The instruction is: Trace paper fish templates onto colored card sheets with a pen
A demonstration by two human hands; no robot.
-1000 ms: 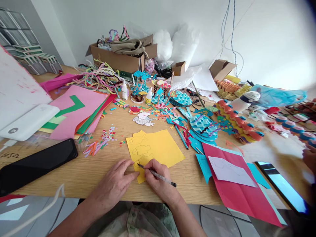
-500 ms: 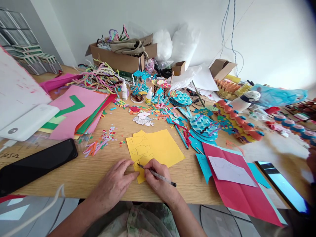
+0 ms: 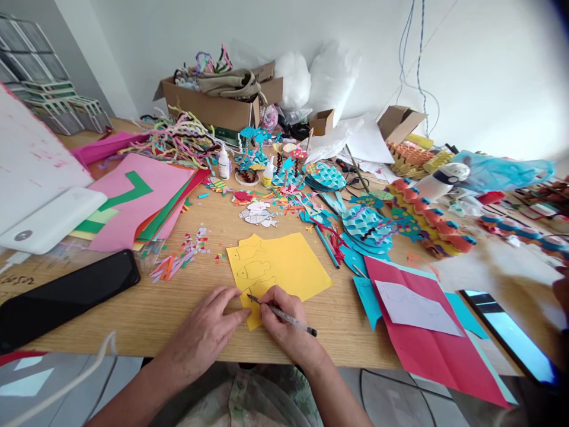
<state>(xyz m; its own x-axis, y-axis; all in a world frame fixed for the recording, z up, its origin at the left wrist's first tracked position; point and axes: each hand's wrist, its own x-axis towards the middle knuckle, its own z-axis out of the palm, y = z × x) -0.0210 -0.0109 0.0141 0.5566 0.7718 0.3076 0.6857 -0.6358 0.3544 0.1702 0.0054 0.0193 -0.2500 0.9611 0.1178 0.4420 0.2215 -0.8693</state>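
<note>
At lower center, a right hand [image 3: 287, 333] holds a pen [image 3: 297, 322] to fish-sketched yellow paper [image 3: 299, 261], left hand [image 3: 212, 327] touching its edge.

Flat on desk [image 3: 164, 314], yellow paper [image 3: 297, 267] w/ approx. 3 dark fish outlines [image 3: 253, 271] down L side, lowest partly hidden. Held aslant, tip at lowest outline: slim pen [image 3: 288, 318] w/ clear barrel, blk end pointing lower R.
</note>
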